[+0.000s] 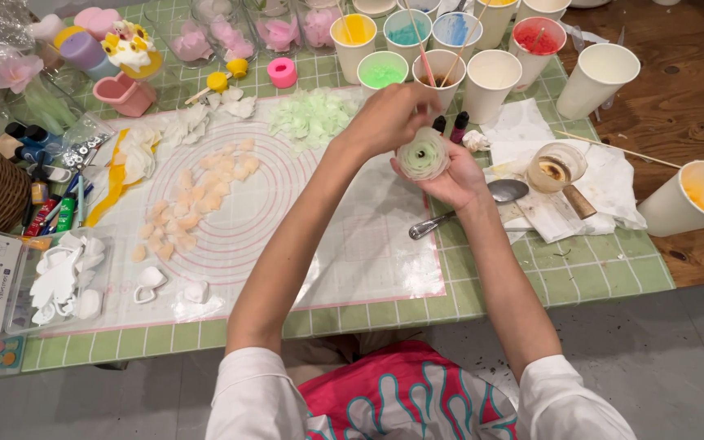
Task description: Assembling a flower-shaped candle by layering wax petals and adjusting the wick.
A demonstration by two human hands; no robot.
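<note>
- Right hand point(450, 181): cupped palm-up, closed loosely around a round, pale green-and-white layered wax flower point(423, 155), presumably to keep the petals uncrushed.
- Left hand point(391, 118): fingers pinched narrow at the flower's upper edge, touching it; whether a petal is pinched cannot be told.
- Just below the right hand: a metal spoon point(466, 208) is laid on the clear silicone mat point(303, 244).
- Beyond the left hand: a heap of pale green petals point(311, 116), kept within reach.
- Farther out: paper cups of coloured wax point(382, 72).
</note>
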